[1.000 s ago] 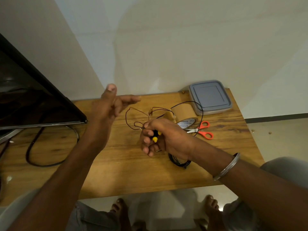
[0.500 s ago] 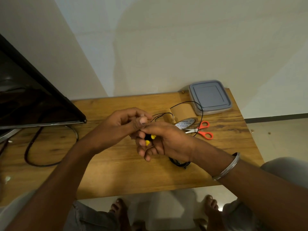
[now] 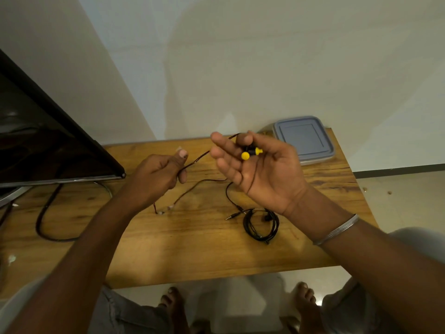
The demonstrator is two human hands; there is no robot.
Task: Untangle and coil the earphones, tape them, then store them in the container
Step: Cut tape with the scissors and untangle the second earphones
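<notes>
My right hand is raised palm-up over the table, thumb pinning the yellow-tipped earbuds of a dark earphone set against the fingers. Its thin cord runs taut leftward to my left hand, which pinches it between thumb and fingers. Slack cord trails on the wood below. A second black earphone set lies coiled on the table under my right wrist, its jack plug pointing left. The grey lidded container sits shut at the far right corner. Tape and scissors are hidden behind my right hand.
A wooden table holds everything. A dark TV screen stands at the left with a thick black cable looping beneath it. White walls rise behind. My bare feet rest on the floor below the front edge.
My hands were joined over the earbuds; they have pulled apart, the right hand lifting and turning palm-up, the left drawing the cord out to the left.
</notes>
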